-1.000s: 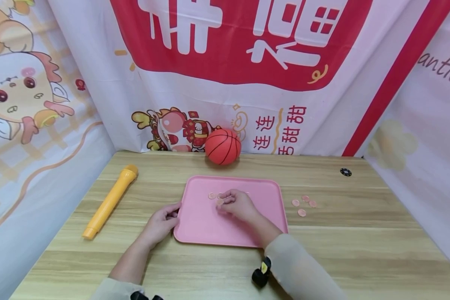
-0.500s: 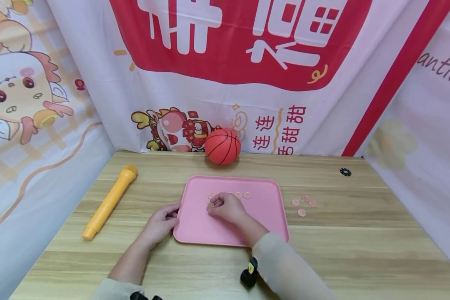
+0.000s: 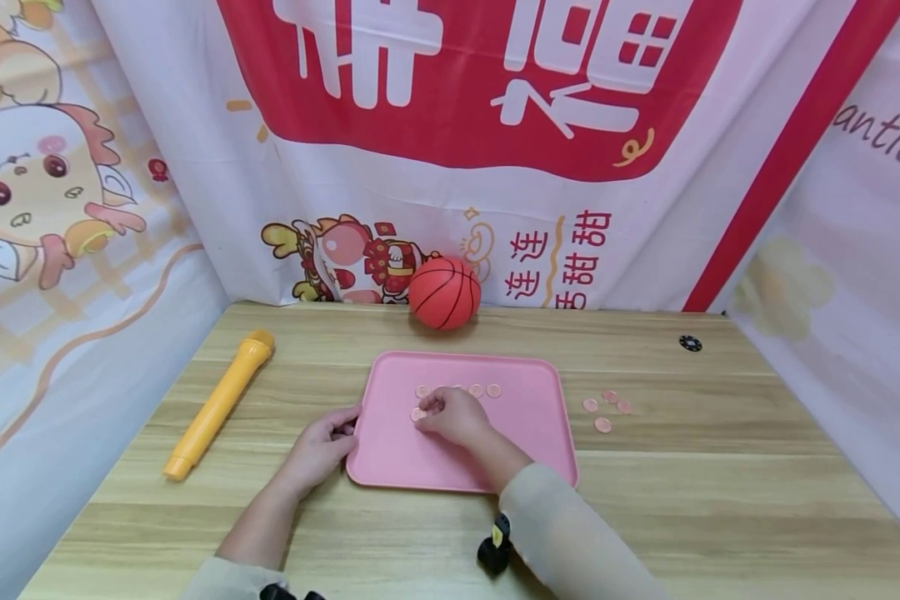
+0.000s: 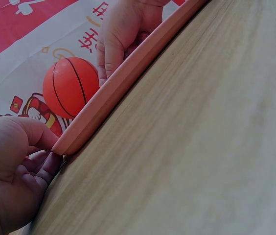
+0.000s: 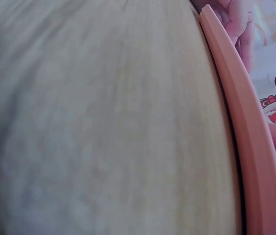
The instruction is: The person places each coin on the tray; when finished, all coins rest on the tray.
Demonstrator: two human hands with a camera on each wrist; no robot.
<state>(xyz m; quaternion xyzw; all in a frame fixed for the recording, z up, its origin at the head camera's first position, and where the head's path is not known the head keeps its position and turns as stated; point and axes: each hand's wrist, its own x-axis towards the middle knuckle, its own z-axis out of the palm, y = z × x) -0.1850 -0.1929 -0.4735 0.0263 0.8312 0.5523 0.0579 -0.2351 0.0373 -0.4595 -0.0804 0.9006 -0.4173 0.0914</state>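
My left hand (image 3: 319, 450) holds the left rim of a pink tray (image 3: 465, 467) on the wooden table. In the left wrist view the thumb (image 4: 42, 135) lies at the tray's corner with curled fingers below it. My right hand (image 3: 459, 418) is low over the tray, thumb and forefinger tips at a small copper-coloured coin (image 3: 417, 414). That coin lies flat on the tray surface. Behind it runs a row of similar coins, with a left one (image 3: 422, 391) and two right ones (image 3: 485, 390) showing; my right hand partly hides the middle.
Several loose coins (image 3: 603, 426) lie on the table right of the tray. An orange toy microphone (image 3: 221, 404) lies at the left. A red basketball (image 3: 445, 292) sits behind the tray against the printed cloth. A black patterned disc (image 3: 691, 343) is at the back right.
My right hand has moved left and slightly nearer with the coin, lowering it onto the tray in front of the row. My left hand stays on the rim.
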